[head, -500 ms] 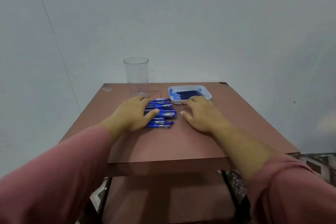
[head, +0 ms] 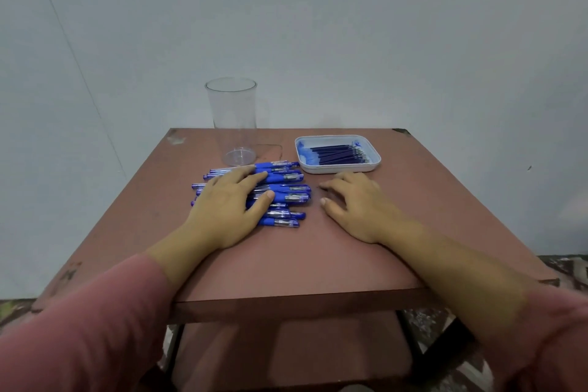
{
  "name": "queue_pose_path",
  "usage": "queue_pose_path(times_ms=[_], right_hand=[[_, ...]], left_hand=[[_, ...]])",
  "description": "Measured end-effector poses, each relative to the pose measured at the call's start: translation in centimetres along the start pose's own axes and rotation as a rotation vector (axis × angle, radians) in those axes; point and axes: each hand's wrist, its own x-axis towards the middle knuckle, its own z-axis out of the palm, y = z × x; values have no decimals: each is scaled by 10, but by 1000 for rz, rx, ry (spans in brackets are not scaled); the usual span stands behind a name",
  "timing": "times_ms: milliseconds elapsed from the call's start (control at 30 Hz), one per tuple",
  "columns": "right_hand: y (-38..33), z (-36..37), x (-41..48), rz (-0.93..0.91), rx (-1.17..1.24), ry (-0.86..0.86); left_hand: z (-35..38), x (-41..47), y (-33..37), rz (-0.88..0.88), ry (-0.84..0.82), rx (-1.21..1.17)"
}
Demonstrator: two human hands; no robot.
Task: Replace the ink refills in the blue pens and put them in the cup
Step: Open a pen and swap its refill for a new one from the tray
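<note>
Resting my left hand (head: 229, 204) flat on the blue pens (head: 283, 197) heaped just in front of the clear cup (head: 231, 124), fingers straight and gripping nothing. My right hand (head: 353, 204) is lying relaxed and empty on the worktop (head: 286, 264), right of the cup and nearer me; the refill tray (head: 337, 169) is sitting level with the cup, rightward. Best, I judge, is pinching one top pen while pinning the rest.

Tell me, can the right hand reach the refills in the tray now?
Probably yes: the right hand rests just before the tray, and nothing stands between it and the refills.
</note>
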Motion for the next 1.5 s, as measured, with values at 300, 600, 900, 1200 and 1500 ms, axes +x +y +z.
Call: queue_pose_path(times_ms=[300,600,900,1200,1500], right_hand=[[2,3,2,-24,52,60],[-1,4,23,-276,126,83],[0,9,32,-346,186,150],[28,-18,26,-438,43,367],[32,-2,28,-365,190,467]], left_hand=[[1,-2,1,-5,17,-40],[2,-1,0,5,24,-40],[3,-1,0,11,33,-39],[-17,17,11,269,65,53],[-9,57,22,320,59,-216]])
